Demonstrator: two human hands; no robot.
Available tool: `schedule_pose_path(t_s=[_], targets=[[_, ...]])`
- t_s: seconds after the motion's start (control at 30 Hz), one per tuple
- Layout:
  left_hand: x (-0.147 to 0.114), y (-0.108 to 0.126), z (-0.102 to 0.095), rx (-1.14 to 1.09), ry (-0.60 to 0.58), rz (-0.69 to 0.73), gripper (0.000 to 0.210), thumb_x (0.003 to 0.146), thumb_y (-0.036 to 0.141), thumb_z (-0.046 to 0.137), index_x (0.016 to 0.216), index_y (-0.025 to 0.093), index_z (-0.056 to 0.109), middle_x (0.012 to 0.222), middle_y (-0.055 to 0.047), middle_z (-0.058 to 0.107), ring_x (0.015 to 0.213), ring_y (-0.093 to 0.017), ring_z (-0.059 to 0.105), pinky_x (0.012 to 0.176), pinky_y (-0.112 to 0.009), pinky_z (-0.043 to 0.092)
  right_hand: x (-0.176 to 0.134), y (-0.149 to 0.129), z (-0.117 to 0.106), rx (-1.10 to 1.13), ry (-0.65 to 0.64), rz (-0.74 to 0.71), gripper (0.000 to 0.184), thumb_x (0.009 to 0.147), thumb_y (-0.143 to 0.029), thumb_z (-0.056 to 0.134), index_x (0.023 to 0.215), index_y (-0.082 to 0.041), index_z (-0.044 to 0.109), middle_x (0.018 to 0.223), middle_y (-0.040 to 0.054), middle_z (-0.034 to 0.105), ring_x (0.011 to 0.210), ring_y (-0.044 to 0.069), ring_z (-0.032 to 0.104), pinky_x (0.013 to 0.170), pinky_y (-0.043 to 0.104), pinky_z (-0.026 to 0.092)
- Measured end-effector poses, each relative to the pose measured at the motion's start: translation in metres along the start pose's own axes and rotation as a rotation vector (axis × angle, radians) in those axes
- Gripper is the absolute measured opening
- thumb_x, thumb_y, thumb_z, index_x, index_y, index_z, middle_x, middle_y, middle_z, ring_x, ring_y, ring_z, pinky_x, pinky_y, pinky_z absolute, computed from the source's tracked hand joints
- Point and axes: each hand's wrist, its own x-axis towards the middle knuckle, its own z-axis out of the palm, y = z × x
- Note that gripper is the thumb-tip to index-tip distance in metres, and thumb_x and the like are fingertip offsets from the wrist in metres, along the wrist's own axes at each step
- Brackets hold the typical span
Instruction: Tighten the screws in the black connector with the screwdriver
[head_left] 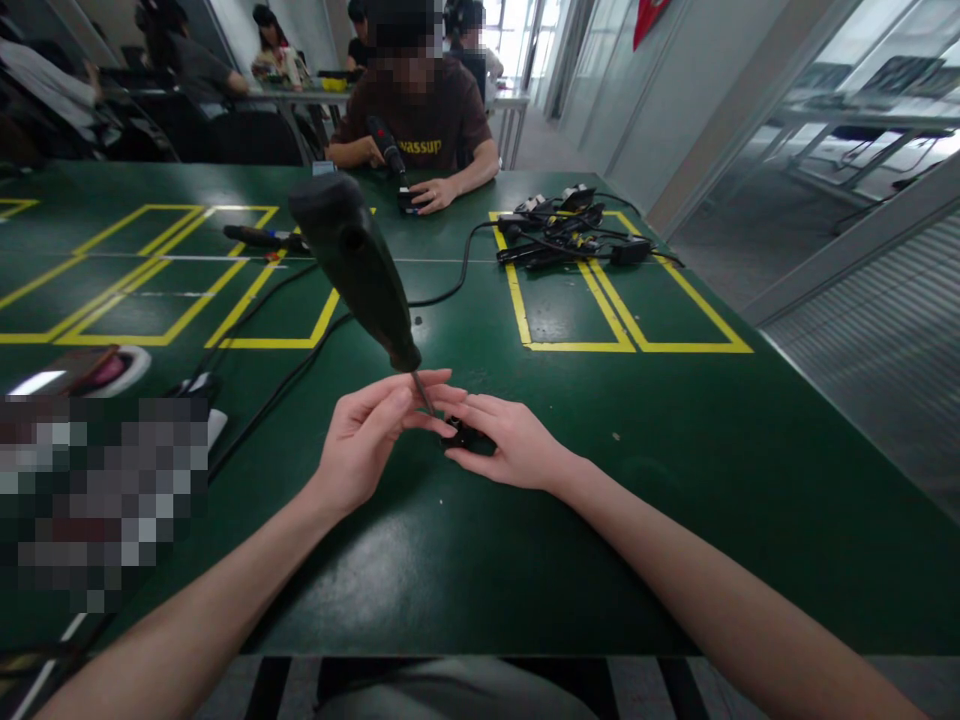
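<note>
A screwdriver (364,265) with a thick dark handle stands tilted in the middle of the head view, its thin shaft pointing down to the right. The fingers of my left hand (367,430) are closed about the shaft just below the handle. Under the tip lies a small black part (466,436), low on the green table (525,570). My right hand (517,440) grips that part from the right, thumb on the near side and fingers on the far side. The fingers hide much of the part, and I cannot make out exactly where the tip touches.
Black cables with adapters (570,235) lie heaped at the back right. Another screwdriver (262,238) lies at the back left, and a cable (285,385) runs across the table. Yellow tape (577,347) marks rectangles. Opposite, a co-worker (427,120) holds a power screwdriver (386,148).
</note>
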Motion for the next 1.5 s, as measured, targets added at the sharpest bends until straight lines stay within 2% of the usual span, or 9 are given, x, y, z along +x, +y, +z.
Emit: schedule_pose_path(t_s=[0.1,0.23,0.4,0.57,0.77,1.0,1.23,1.5], targets=[[0.0001,-0.0001,0.0005,0.017,0.015,-0.009,0.029,0.089,0.045,0.078,0.102,0.02,0.085,0.094,-0.008,0.084,0.073,-0.016,0.079,0.069,-0.024,0.067,0.0002,0.0,0.0001,0.003,-0.01,0.005,0.033,0.1,-0.037,0.066,0.126,-0.016,0.063,0.11,0.012,0.071,0.099,0.025,0.071,0.085,0.038,0.058],[-0.0009,-0.0033,0.0002,0.042,0.059,0.01,0.02,0.084,0.037,0.084,0.095,0.02,0.085,0.089,-0.006,0.084,0.071,-0.015,0.079,0.067,-0.022,0.067,0.0006,-0.0002,0.0013,-0.038,-0.002,0.016,0.034,0.099,-0.037,0.067,0.126,-0.017,0.064,0.106,0.0109,0.071,0.095,0.024,0.07,0.082,0.036,0.058],[-0.0021,-0.0045,0.0004,0.048,0.062,-0.003,0.015,0.085,0.031,0.084,0.096,0.021,0.085,0.109,-0.008,0.083,0.074,-0.014,0.079,0.07,-0.022,0.068,-0.0003,0.0003,0.0022,-0.043,0.003,0.005,0.036,0.099,-0.039,0.067,0.127,-0.017,0.063,0.105,0.0113,0.071,0.094,0.025,0.07,0.079,0.036,0.057],[-0.0012,-0.0055,-0.0004,0.013,0.038,0.0,0.017,0.087,0.03,0.082,0.103,0.026,0.085,0.097,-0.004,0.085,0.076,-0.014,0.08,0.073,-0.021,0.068,-0.002,0.0024,0.0033,-0.026,0.02,-0.01,0.036,0.099,-0.038,0.067,0.129,-0.018,0.062,0.111,0.012,0.072,0.099,0.026,0.071,0.084,0.037,0.059],[0.0003,-0.0078,-0.0009,-0.006,0.075,-0.002,0.014,0.079,0.023,0.089,0.092,0.023,0.085,0.089,-0.004,0.084,0.075,-0.015,0.08,0.068,-0.021,0.067,-0.0011,0.0019,0.0015,-0.013,0.023,-0.021,0.029,0.1,-0.037,0.066,0.121,-0.018,0.064,0.103,0.0109,0.071,0.091,0.024,0.069,0.077,0.035,0.057],[-0.0013,-0.0053,-0.0011,0.057,0.108,-0.041,0.021,0.077,0.031,0.09,0.094,0.021,0.086,0.092,-0.007,0.084,0.071,-0.016,0.079,0.07,-0.026,0.067,-0.0013,0.0017,0.0014,0.008,0.019,-0.015,0.032,0.099,-0.036,0.067,0.125,-0.017,0.063,0.109,0.012,0.072,0.096,0.026,0.071,0.083,0.038,0.058],[-0.0014,-0.0051,-0.0006,0.1,0.114,-0.019,0.017,0.076,0.029,0.091,0.09,0.021,0.085,0.089,-0.006,0.084,0.072,-0.015,0.078,0.07,-0.025,0.067,-0.0001,0.0009,0.0006,-0.016,0.011,-0.016,0.025,0.099,-0.037,0.066,0.116,-0.018,0.064,0.101,0.0095,0.07,0.09,0.023,0.068,0.075,0.033,0.055],[-0.0009,-0.0055,-0.0026,0.1,0.089,-0.024,0.017,0.079,0.031,0.089,0.093,0.021,0.086,0.091,-0.006,0.084,0.073,-0.014,0.078,0.072,-0.023,0.067,0.0004,0.0009,0.0002,-0.017,0.01,-0.013,0.025,0.099,-0.036,0.066,0.117,-0.018,0.064,0.103,0.0095,0.07,0.091,0.023,0.068,0.076,0.033,0.054]])
